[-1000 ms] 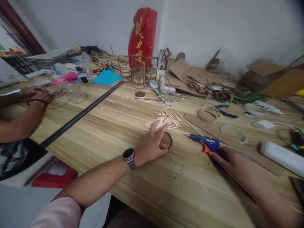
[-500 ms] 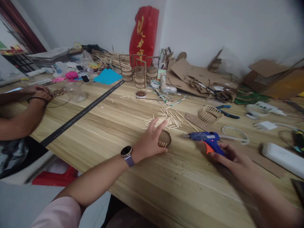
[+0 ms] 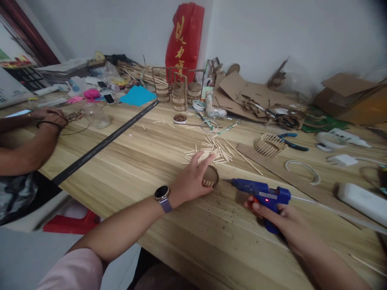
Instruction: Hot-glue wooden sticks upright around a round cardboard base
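My left hand (image 3: 190, 177) curves round the left side of a small round basket base (image 3: 211, 176), a brown disc edged with short upright sticks. The thumb lies at its near edge, the fingers apart at the far side; part of the base is hidden. My right hand (image 3: 281, 219) is wrapped round a blue glue gun (image 3: 260, 191), fingers at its orange trigger. A red light glows on the gun, and its metal nozzle points left, close to the base but apart from it. Behind the base lies a loose pile of short wooden sticks (image 3: 222, 151).
A curved stick panel (image 3: 270, 145) lies beside blue-handled pliers (image 3: 293, 143). Farther back are handled baskets (image 3: 179, 98), a red bag (image 3: 185, 40) and cardboard (image 3: 237, 90). At left, another person's hands (image 3: 51, 117) rest near a clear jar (image 3: 98, 117). A white power strip (image 3: 363, 201) lies right.
The glue gun has moved left and slightly down, its nozzle closer to the basket base. My right fingers have closed onto the trigger. My left hand keeps its pose.
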